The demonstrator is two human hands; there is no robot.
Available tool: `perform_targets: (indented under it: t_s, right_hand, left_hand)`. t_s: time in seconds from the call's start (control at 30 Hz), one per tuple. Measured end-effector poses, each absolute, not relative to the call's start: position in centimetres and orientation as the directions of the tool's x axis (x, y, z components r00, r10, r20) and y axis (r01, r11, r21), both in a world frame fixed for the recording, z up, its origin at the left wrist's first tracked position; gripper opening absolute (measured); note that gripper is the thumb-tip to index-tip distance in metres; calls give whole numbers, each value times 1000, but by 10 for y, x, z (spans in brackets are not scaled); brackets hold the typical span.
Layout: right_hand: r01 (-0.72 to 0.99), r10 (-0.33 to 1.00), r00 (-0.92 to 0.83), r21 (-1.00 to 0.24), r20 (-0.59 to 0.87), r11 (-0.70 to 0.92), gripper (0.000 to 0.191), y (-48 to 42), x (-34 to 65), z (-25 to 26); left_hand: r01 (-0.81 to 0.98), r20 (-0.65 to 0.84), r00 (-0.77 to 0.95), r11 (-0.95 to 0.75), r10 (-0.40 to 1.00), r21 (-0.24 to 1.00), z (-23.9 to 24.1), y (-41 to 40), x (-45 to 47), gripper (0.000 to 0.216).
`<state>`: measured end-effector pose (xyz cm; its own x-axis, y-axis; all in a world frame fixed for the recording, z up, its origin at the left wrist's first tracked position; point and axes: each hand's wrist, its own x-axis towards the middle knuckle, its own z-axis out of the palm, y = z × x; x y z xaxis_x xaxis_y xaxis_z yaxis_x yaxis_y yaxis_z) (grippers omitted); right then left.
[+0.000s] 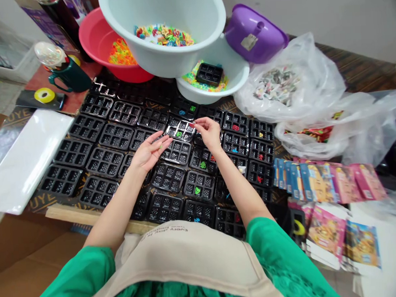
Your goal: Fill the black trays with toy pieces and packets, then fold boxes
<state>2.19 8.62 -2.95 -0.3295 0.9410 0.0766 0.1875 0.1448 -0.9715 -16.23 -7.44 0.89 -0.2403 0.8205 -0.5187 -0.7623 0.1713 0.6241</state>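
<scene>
Many black plastic compartment trays lie side by side on the table; some hold small coloured pieces. My left hand is palm up with fingers loosely spread, a small green piece resting in it, over the middle trays. My right hand pinches a small red piece over one tray that holds green pieces. The tray itself sits slightly raised on the others.
At the back stand a white bowl of coloured pieces, a red basin, a second white bowl, a purple lid and a mug. Plastic bags and printed packets lie right; a white sheet lies left.
</scene>
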Motion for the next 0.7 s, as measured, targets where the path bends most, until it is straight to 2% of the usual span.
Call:
perform_targets:
  t_s: [0.17, 0.3, 0.47, 0.53, 0.57, 0.63, 0.7]
  right_hand:
    - [262, 850, -523, -937, 65, 233, 10, 48, 17, -36]
    - [324, 736, -663, -835, 135, 445, 11, 20, 11, -40]
    - [346, 638, -752, -725, 165, 596, 15, 1, 8, -45]
    - [354, 623, -757, -680, 195, 642, 11, -6, 8, -42]
    - [344, 621, -751, -669, 225, 659, 9, -10, 8, -39]
    - [291, 600, -741, -662, 300, 691, 19, -22, 8, -31]
    - [218, 534, -766, -636, 359, 740, 22, -35, 8, -23]
  left_hand:
    - [-752, -578, -408, 100, 707, 652, 2, -102, -172, 28]
    - [-779, -608, -365, 126, 705, 614, 3, -124, -176, 30]
    - [-788, -598, -311, 152, 739, 597, 5, -135, -170, 39]
    - [-786, -581, -292, 155, 760, 598, 4, -135, -164, 39]
    - [-784, -569, -285, 154, 771, 601, 4, -135, -161, 39]
    - [-781, -552, -271, 155, 789, 605, 3, -133, -152, 39]
    - [-781, -550, -244, 174, 799, 600, 2, -132, -141, 38]
